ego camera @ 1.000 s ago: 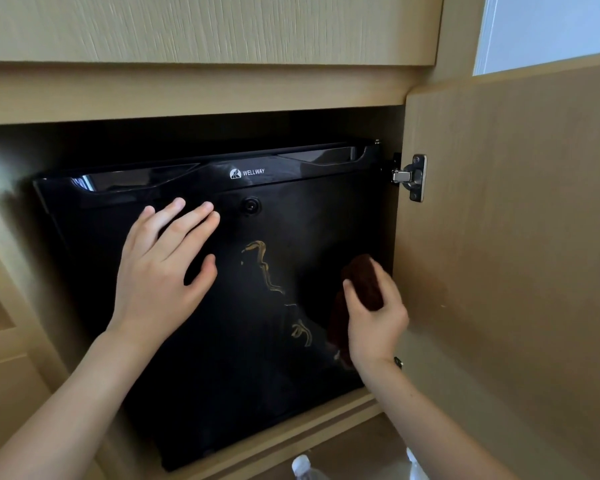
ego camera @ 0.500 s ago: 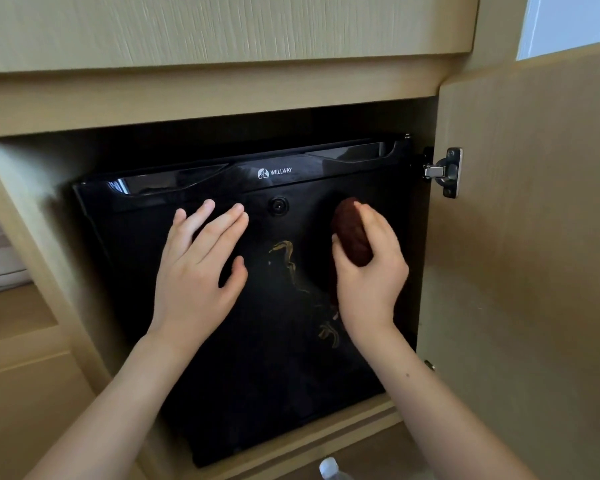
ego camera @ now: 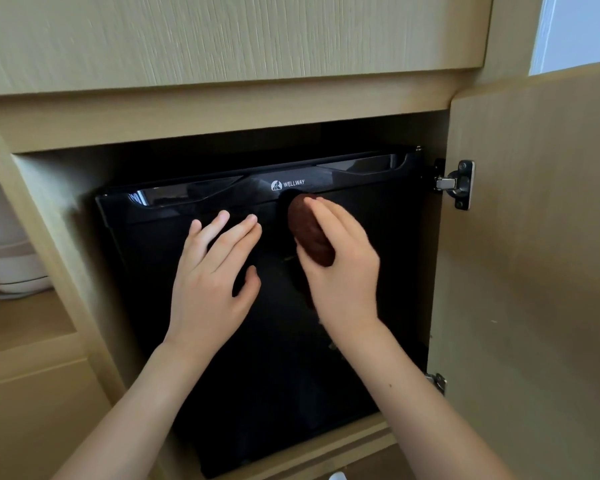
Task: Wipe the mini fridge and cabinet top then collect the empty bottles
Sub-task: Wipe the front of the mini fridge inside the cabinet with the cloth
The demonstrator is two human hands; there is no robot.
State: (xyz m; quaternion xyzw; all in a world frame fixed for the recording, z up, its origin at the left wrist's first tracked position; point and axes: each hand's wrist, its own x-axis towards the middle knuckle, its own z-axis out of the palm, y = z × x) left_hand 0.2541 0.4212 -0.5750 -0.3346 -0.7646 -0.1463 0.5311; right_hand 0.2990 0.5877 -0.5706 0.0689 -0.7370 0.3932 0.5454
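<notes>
A black mini fridge [ego camera: 378,258] with a WELLWAY logo sits inside a light wooden cabinet. My left hand [ego camera: 212,282] lies flat on the fridge door, fingers straight and spread. My right hand [ego camera: 343,271] grips a dark brown cloth [ego camera: 309,233] and presses it against the upper middle of the door, just under the logo. The white cap of a bottle [ego camera: 337,476] peeks in at the bottom edge.
The cabinet door [ego camera: 534,271] stands open on the right, hung on metal hinges [ego camera: 459,183]. A closed wooden panel [ego camera: 222,36] runs above. White bowls [ego camera: 11,268] are stacked on a shelf at the left. A window shows at the top right.
My right hand has carried the cloth up and to the left across the fridge door, from its lower right to under the logo. My left hand has stayed flat on the door.
</notes>
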